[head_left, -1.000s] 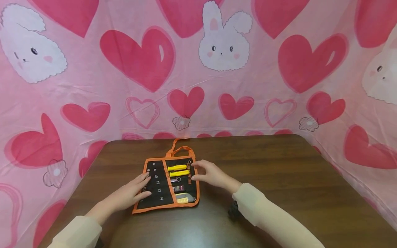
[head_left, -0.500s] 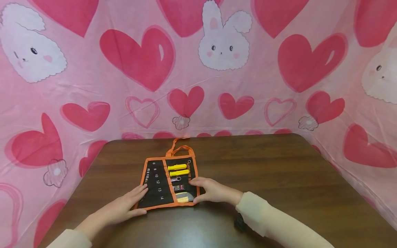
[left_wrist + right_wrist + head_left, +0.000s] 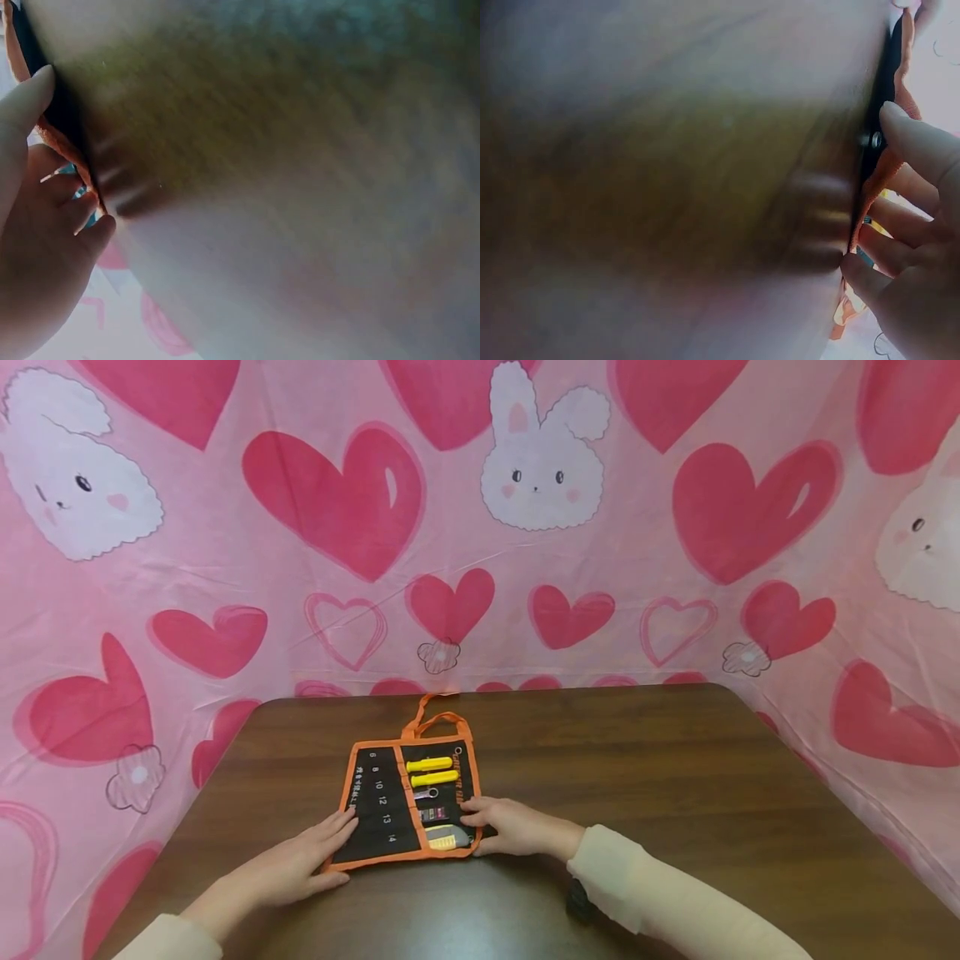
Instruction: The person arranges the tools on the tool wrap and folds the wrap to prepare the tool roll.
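Observation:
A black tool pouch point(image 3: 367, 839) with orange trim lies flat and unfolded on the table, a row of printed numbers down its left half. Slotted into its right half are two yellow handles point(image 3: 435, 778), a small ring-ended wrench point(image 3: 432, 793), a dark small pack point(image 3: 433, 815) and a grey and yellow utility knife point(image 3: 446, 838). My left hand point(image 3: 296, 862) rests at the near left corner, fingers extended along the left edge and thumb at the near edge. At the near right corner, my right hand point(image 3: 517, 827) touches the orange border, its fingertips over the edge beside the knife.
Orange straps point(image 3: 438, 720) trail from the pouch's far edge toward the back of the table. The brown wooden table point(image 3: 645, 760) stretches off to the right. Behind it and at both sides hangs a pink cloth point(image 3: 465, 552) printed with hearts and rabbits.
Both hands have slid along the pouch's sides toward its near corners, the right one from beside the yellow handles. Over the last half second they have hardly moved. The pouch stays in place.

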Motion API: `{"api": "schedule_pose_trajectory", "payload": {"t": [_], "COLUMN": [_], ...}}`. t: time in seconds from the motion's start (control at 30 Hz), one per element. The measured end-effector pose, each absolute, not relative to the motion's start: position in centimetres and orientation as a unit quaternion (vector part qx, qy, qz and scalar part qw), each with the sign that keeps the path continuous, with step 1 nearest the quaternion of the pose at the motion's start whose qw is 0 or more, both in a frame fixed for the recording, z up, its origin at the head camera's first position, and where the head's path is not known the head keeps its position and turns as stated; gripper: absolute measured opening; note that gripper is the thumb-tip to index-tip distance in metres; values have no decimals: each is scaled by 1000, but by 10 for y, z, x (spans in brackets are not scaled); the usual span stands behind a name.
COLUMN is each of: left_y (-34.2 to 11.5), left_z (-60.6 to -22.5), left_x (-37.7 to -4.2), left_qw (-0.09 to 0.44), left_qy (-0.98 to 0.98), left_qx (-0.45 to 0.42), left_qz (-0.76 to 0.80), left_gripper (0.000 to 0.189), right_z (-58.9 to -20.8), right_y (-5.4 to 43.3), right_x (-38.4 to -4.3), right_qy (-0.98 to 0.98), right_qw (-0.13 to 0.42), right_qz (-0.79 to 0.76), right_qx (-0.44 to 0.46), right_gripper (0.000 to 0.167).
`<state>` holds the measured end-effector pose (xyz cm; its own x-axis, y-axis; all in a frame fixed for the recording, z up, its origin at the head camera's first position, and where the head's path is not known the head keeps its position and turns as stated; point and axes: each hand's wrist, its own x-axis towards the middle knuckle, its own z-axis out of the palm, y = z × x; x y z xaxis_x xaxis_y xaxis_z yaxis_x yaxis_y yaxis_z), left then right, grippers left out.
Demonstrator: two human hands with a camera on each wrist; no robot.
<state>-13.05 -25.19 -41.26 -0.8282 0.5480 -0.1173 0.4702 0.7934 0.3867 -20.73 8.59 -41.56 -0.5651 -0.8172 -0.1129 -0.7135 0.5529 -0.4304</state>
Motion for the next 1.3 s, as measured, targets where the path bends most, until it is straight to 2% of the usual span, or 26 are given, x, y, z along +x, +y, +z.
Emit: {"api": "schedule_pose_trajectory", "payload": {"t": [0.17, 0.33, 0.53, 0.7, 0.9, 1.13, 1.3], "left_y": [-252, -253, -256, -258, -260, -260, -257], "left_z": [-413, -412, -412, -412, -407, -404, -402], "left_x": [-134, -135, -137, -143, -149, -156, -160], "left_qw": [121, 111, 54, 25, 40, 48, 40], "left_qy": [939, 938, 934, 929, 932, 924, 927], "left_qx": [275, 288, 316, 324, 276, 228, 178], "left_qz": [166, 162, 160, 176, 231, 303, 326], "left_gripper": [64, 56, 43, 33, 31, 12, 17], "right_z": [-414, -413, -414, -414, -409, -408, -407], "right_y": [87, 88, 91, 95, 98, 97, 96], "right_x": [-208, -211, -214, -218, -220, -226, -229], "right_qy": [871, 867, 851, 839, 835, 835, 826], "right_qw": [156, 142, 118, 128, 138, 136, 149], "right_qz": [-189, -215, -258, -314, -367, -393, -424], "right_qx": [-426, -426, -441, -427, -386, -359, -339], "right_gripper": [43, 29, 19, 17, 16, 14, 16]}}
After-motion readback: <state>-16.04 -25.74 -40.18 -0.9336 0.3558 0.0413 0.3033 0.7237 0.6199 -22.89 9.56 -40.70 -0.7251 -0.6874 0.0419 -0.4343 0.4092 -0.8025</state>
